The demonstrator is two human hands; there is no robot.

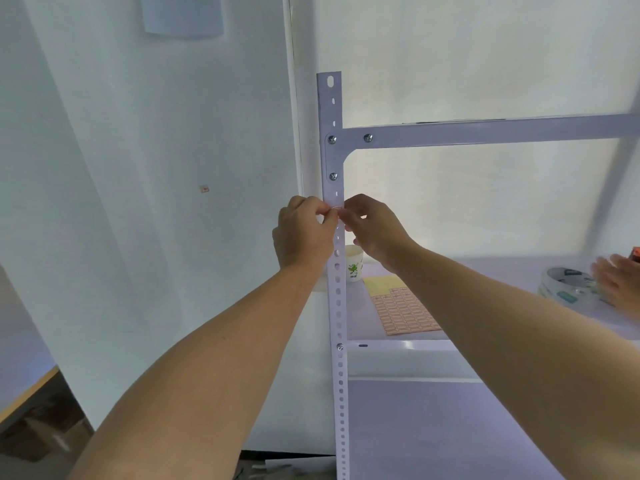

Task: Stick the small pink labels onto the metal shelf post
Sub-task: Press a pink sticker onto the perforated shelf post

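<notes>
The white perforated metal shelf post [338, 306] runs upright through the middle of the head view. My left hand [302, 233] and my right hand [374, 230] meet in front of it, just below the corner bracket. Their fingertips pinch a small pink label [336, 208] from both sides, held flat against the post. Only the label's top edge shows between the fingers. A sheet of pink labels [403, 313] on yellow backing lies on the shelf board behind my right forearm.
A paper cup with a green print [353, 266] stands on the shelf beside the post. A roll of clear tape [566, 284] lies at the right, with another person's hand [618, 282] next to it. One pink label [204, 189] sticks on the white wall at left.
</notes>
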